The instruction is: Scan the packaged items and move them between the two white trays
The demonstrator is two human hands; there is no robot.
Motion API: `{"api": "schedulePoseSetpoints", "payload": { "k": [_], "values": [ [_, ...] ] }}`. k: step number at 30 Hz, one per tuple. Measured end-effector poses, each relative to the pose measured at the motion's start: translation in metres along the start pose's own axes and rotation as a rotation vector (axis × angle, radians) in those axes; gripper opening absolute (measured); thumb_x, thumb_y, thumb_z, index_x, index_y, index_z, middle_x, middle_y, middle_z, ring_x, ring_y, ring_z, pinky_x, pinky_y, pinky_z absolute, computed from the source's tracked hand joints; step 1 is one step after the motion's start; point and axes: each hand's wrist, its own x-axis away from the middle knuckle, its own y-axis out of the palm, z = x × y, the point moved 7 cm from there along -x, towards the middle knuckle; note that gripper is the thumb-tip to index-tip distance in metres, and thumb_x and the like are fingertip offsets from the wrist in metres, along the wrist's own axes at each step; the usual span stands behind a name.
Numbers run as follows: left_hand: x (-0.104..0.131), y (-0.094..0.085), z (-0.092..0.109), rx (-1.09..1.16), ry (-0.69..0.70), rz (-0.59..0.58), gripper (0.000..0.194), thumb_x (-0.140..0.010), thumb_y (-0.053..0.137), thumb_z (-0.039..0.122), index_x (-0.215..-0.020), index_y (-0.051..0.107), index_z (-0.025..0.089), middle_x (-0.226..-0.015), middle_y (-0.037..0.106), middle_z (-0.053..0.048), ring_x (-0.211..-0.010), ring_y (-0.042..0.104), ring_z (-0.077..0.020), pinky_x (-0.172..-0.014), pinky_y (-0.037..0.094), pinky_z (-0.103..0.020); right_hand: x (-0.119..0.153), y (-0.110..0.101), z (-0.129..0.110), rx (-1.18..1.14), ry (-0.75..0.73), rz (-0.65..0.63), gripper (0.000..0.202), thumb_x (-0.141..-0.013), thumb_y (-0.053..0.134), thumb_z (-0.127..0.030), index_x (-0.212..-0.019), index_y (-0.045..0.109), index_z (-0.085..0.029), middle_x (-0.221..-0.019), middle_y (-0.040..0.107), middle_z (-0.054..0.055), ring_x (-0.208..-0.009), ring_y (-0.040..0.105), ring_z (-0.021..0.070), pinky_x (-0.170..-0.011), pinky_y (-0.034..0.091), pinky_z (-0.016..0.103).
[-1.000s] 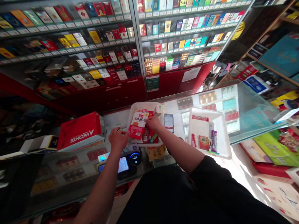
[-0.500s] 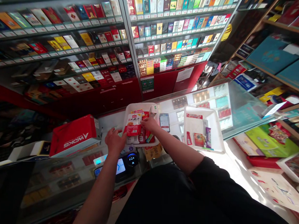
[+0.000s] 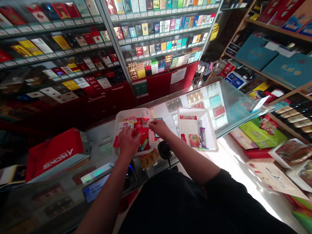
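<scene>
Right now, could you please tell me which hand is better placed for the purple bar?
Probably the right hand: it is by the right rim of the fuller tray, nearer the purple bar; the left hand is over red packets, farther away.

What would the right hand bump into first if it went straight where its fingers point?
The right hand would probably meet the small pale box in the left white tray first, though it might pass above: its height is unclear.

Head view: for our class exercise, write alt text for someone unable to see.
A person's left hand is over snack packets in a white tray on a glass counter, the right hand at the tray's right edge. A second snack tray sits to the right; cigarette packs line the shelves beyond.
</scene>
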Motion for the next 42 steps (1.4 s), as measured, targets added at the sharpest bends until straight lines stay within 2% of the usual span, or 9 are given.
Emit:
{"api": "schedulePoseSetpoints", "payload": {
  "k": [10, 14, 17, 21, 26, 29, 33, 38, 42],
  "values": [
    [0.010, 0.065, 0.130, 0.059, 0.260, -0.191, 0.028, -0.093, 0.067, 0.036, -0.116, 0.072, 0.021, -0.145, 0.066, -0.013, -0.146, 0.050, -0.0368, -0.126, 0.034, -0.059, 0.037, -0.125, 0.065, -0.189, 0.139, 0.230, 0.019, -0.084, 0.067, -0.029, -0.087, 0.079, -0.014, -0.081, 0.077, 0.006, -0.071, 0.067, 0.0150, -0.064, 0.050, 0.024],
    [0.024, 0.088, 0.176, 0.058, 0.342, -0.322, 0.036, -0.094, 0.065, 0.033, -0.128, 0.069, 0.022, -0.142, 0.070, -0.010, -0.148, 0.049, -0.0355, -0.127, 0.032, -0.055, 0.052, -0.167, 0.098, -0.075, 0.214, 0.318, 0.024, -0.086, 0.065, -0.028, -0.093, 0.080, -0.012, -0.085, 0.079, 0.008, -0.076, 0.070, 0.0174, -0.069, 0.051, 0.026],
    [0.037, 0.108, 0.205, 0.003, 0.418, -0.461, 0.045, -0.098, 0.059, 0.032, -0.141, 0.063, 0.021, -0.145, 0.068, -0.012, -0.151, 0.047, -0.0341, -0.129, 0.030, -0.053, 0.062, -0.186, 0.119, 0.177, 0.284, 0.293, 0.027, -0.090, 0.065, -0.029, -0.103, 0.081, -0.012, -0.101, 0.081, 0.011, -0.088, 0.073, 0.0209, -0.077, 0.053, 0.029],
    [0.044, 0.139, 0.231, -0.135, 0.534, -0.584, 0.046, -0.098, 0.056, 0.024, -0.144, 0.061, 0.022, -0.149, 0.065, -0.013, -0.157, 0.037, -0.0365, -0.131, 0.020, -0.061, 0.072, -0.190, 0.135, 0.616, 0.300, 0.128, 0.032, -0.087, 0.076, -0.027, -0.116, 0.080, -0.015, -0.122, 0.077, 0.014, -0.108, 0.071, 0.0259, -0.089, 0.052, 0.033],
    [0.042, 0.183, 0.249, -0.291, 0.660, -0.671, 0.038, -0.093, 0.061, 0.020, -0.130, 0.069, 0.019, -0.147, 0.064, -0.016, -0.163, 0.022, -0.0412, -0.131, 0.004, -0.069, 0.083, -0.179, 0.143, 0.938, 0.218, -0.077, 0.046, -0.079, 0.087, -0.029, -0.122, 0.076, -0.017, -0.123, 0.070, 0.017, -0.111, 0.068, 0.0306, -0.090, 0.052, 0.036],
    [0.041, 0.207, 0.257, -0.382, 0.693, -0.758, 0.038, -0.088, 0.069, 0.025, -0.125, 0.072, 0.015, -0.132, 0.072, -0.020, -0.163, 0.021, -0.0440, -0.130, -0.001, -0.070, 0.085, -0.173, 0.144, 1.009, 0.155, -0.135, 0.059, -0.077, 0.089, -0.034, -0.131, 0.072, -0.018, -0.121, 0.067, 0.018, -0.111, 0.066, 0.0318, -0.091, 0.051, 0.037],
    [0.042, 0.231, 0.265, -0.473, 0.730, -0.831, 0.049, -0.079, 0.081, 0.032, -0.125, 0.075, 0.017, -0.132, 0.075, -0.018, -0.163, 0.021, -0.0460, -0.130, -0.008, -0.070, 0.082, -0.171, 0.147, 1.066, 0.145, -0.145, 0.071, -0.070, 0.092, -0.035, -0.134, 0.069, -0.016, -0.121, 0.065, 0.018, -0.112, 0.064, 0.0335, -0.092, 0.051, 0.038],
    [0.039, 0.254, 0.259, -0.587, 0.698, -0.905, 0.053, -0.073, 0.088, 0.040, -0.122, 0.079, 0.022, -0.136, 0.074, -0.016, -0.163, 0.018, -0.0481, -0.128, -0.010, -0.072, 0.079, -0.170, 0.148, 1.065, 0.131, -0.165, 0.072, -0.065, 0.095, -0.039, -0.130, 0.072, -0.018, -0.122, 0.064, 0.017, -0.113, 0.062, 0.0348, -0.093, 0.050, 0.040],
    [0.035, 0.262, 0.254, -0.597, 0.633, -0.922, 0.058, -0.067, 0.092, 0.036, -0.122, 0.080, 0.021, -0.143, 0.069, -0.020, -0.163, 0.018, -0.0493, -0.128, -0.014, -0.070, 0.079, -0.173, 0.147, 1.052, 0.113, -0.158, 0.063, -0.073, 0.090, -0.053, -0.125, 0.075, -0.020, -0.120, 0.063, 0.016, -0.111, 0.061, 0.0340, -0.092, 0.049, 0.040]
  ]
}}
